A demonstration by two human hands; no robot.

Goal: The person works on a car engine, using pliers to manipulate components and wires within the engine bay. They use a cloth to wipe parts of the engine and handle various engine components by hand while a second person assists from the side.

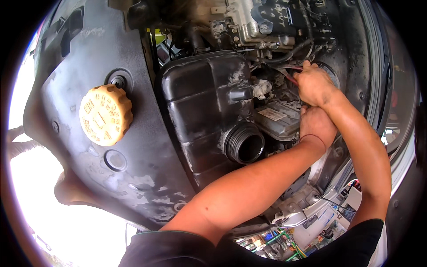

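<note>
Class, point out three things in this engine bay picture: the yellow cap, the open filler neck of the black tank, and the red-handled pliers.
yellow cap (106, 115), head view, middle of its top
filler neck (245, 143), head view, ribbed rim
red-handled pliers (291, 68), head view, upper handle

Head cam, close, looking down into engine bay (267, 58).

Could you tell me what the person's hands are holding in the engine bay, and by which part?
The right hand grips red-handled pliers by their handles. The left hand reaches below it; whether it holds anything cannot be told.
</note>
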